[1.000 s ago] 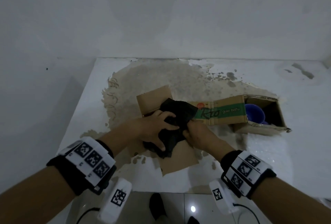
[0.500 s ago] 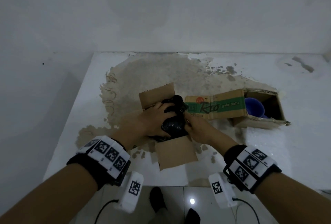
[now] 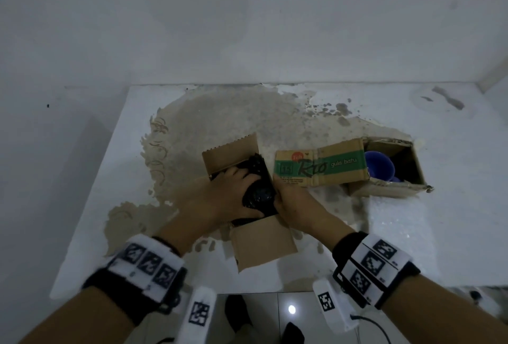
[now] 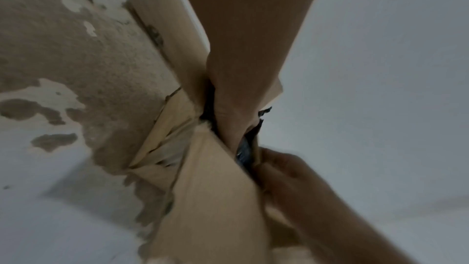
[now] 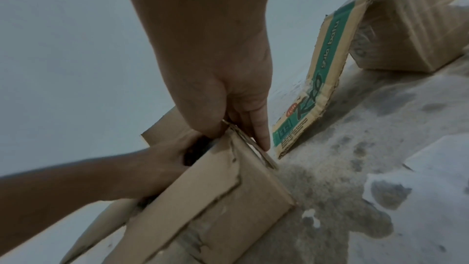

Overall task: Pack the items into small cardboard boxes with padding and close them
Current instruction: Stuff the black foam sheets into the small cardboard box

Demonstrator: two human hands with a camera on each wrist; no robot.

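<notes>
Nearest, the small cardboard box (image 3: 264, 244) sits open on the tabletop (image 3: 453, 220); the left hand (image 3: 220, 195) curls over the black wrapped bundle (image 3: 259, 192), seemingly pressing it down inside, while the right hand (image 3: 297, 200) steadies the box. Only the right wrist view shows that hand pinching the box's side wall between thumb and fingers. Farther off, a second box (image 3: 384, 188), flap open, holds a blue cup (image 3: 379, 164).

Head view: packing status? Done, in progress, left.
Done: a blue item sits inside the printed box, though that box is not closed. In hand: the left hand grips the black bundle low in the plain box, and the right hand pinches that box's wall. Left: both boxes have open flaps to close.
</notes>
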